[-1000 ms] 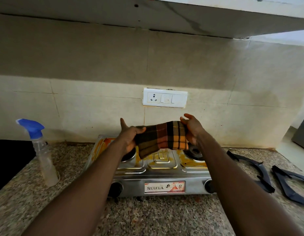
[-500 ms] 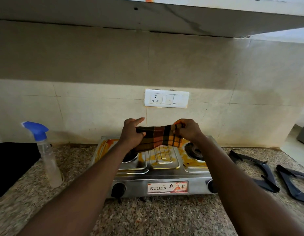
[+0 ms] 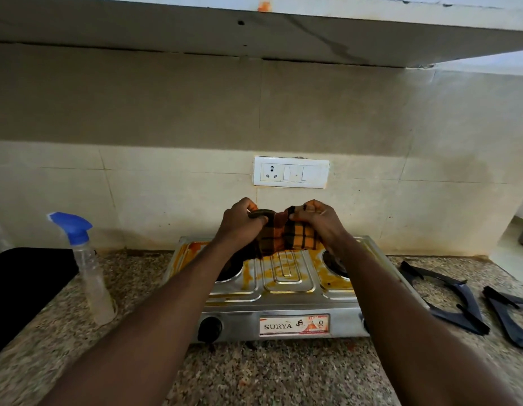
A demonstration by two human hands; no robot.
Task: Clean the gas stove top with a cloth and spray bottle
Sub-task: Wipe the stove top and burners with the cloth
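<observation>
A steel two-burner gas stove [image 3: 286, 291] stands on the granite counter, its top smeared with orange stains. Above its back half I hold a checked orange, brown and black cloth [image 3: 286, 237] bunched between both hands. My left hand [image 3: 242, 221] grips the cloth's left end and my right hand [image 3: 319, 219] grips its right end, close together. The cloth's lower edge hangs just over the stove's middle panel. A clear spray bottle [image 3: 90, 271] with a blue trigger head stands upright on the counter, left of the stove, apart from both hands.
Two dark pan supports [image 3: 456, 300] lie on the counter right of the stove. A black object [image 3: 26, 285] sits at the far left. A white switch and socket plate [image 3: 291, 172] is on the tiled wall behind. A shelf [image 3: 254, 30] overhangs above.
My hands have come closer together and folded the cloth from a stretched strip into a bunched fold. The hands and cloth have also moved slightly toward the wall.
</observation>
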